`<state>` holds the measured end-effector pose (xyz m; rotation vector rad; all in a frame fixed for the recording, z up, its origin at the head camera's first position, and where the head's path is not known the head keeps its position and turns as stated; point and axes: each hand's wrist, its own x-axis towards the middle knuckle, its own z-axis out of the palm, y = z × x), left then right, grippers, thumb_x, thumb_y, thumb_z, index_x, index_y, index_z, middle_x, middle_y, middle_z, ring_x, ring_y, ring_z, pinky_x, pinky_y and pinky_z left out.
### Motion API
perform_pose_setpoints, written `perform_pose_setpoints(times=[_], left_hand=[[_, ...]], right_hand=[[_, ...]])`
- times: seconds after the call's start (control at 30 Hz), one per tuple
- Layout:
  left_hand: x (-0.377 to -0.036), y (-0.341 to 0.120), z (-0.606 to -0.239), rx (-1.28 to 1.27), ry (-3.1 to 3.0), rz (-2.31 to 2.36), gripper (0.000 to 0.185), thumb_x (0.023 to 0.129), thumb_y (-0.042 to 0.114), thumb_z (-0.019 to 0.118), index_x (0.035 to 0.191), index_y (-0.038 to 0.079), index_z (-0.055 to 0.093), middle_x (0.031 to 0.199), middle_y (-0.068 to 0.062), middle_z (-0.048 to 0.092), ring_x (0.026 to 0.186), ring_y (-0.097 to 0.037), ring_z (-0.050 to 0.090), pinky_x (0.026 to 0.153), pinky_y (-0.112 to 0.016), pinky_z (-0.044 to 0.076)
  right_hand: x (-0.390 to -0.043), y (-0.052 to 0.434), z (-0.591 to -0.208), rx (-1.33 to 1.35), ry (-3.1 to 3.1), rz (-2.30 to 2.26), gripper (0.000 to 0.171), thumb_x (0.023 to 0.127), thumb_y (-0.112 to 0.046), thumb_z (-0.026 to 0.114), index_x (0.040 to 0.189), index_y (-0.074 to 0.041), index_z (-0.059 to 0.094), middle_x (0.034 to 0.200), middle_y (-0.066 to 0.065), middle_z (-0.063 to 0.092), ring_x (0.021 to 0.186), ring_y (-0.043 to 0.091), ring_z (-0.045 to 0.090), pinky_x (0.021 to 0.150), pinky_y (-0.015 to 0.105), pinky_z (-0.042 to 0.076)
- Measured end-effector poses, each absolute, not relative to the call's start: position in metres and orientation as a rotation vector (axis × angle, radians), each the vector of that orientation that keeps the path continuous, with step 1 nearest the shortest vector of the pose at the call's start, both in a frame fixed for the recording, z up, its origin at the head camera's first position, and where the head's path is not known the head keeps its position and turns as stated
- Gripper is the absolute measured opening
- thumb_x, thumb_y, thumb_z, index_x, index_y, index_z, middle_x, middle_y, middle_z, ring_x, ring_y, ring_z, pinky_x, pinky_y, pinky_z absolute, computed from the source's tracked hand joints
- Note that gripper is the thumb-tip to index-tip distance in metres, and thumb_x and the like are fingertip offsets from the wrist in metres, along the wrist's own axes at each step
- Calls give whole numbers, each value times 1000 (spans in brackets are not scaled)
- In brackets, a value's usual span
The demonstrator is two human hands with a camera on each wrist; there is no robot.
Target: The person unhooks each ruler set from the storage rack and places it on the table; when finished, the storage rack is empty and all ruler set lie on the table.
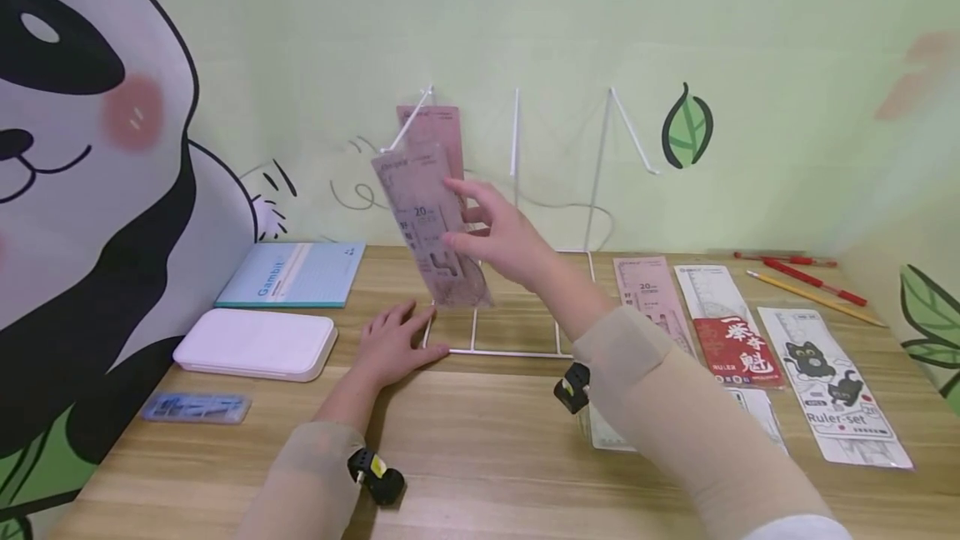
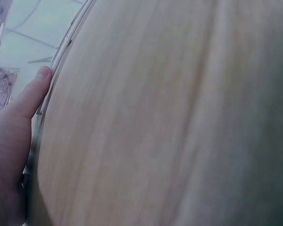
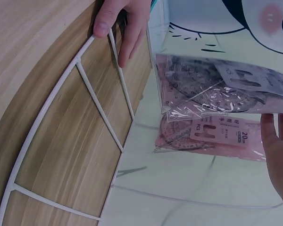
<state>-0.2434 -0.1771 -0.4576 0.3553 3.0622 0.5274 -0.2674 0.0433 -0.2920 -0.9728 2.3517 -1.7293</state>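
In the head view, my right hand [image 1: 498, 232] pinches the right edge of a pink ruler set [image 1: 420, 219] in a clear packet, thumb on its front. This packet tilts, its top at the tip of the left hook [image 1: 407, 122] of a white wire rack. Behind it on the same hook hangs another pink ruler set [image 3: 217, 134]. My left hand [image 1: 393, 344] rests at the front left corner of the rack's base [image 1: 517, 353], its fingers spread. Its thumb [image 2: 40, 84] lies against the wire in the left wrist view.
Right of the rack lie a pink ruler set [image 1: 652, 294], a red-and-white packet [image 1: 738, 348], a cat-print ruler set [image 1: 836, 390], red pens [image 1: 817, 282] and a yellow pencil [image 1: 813, 297]. At left are a blue notebook [image 1: 292, 273], white case [image 1: 255, 342] and small blue box [image 1: 197, 407].
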Motion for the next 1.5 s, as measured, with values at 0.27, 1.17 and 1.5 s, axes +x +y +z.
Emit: perform_pose_setpoints(times=[0.27,1.17,1.5], left_hand=[[-243,-176,-458,360,3054,546,80,80,68,55,145,25,39,150,-16,27,133,-43,23,103,-61,14],[-241,-177,-457,352,3035,577,79,81,67,53,146,25,35,152,-15,23,134,-44,19,102,-63,13],[-243,-173,-457,350,3031,571,79,82,67,53,146,26,34,151,-17,23,134,-45,19,103,-63,12]], right_hand=[[-254,47,-289,-1107,2373,-1688,69,87,-13,67,146,-16,32,143,3,33,113,22,52,88,34,47],[-230,52,-266,-1323,2243,-1723,75,86,9,57,149,-15,23,145,5,27,91,22,60,76,32,53],[-228,67,-263,-1264,2308,-1677,73,87,7,58,149,-16,25,145,3,29,91,22,60,74,33,53]])
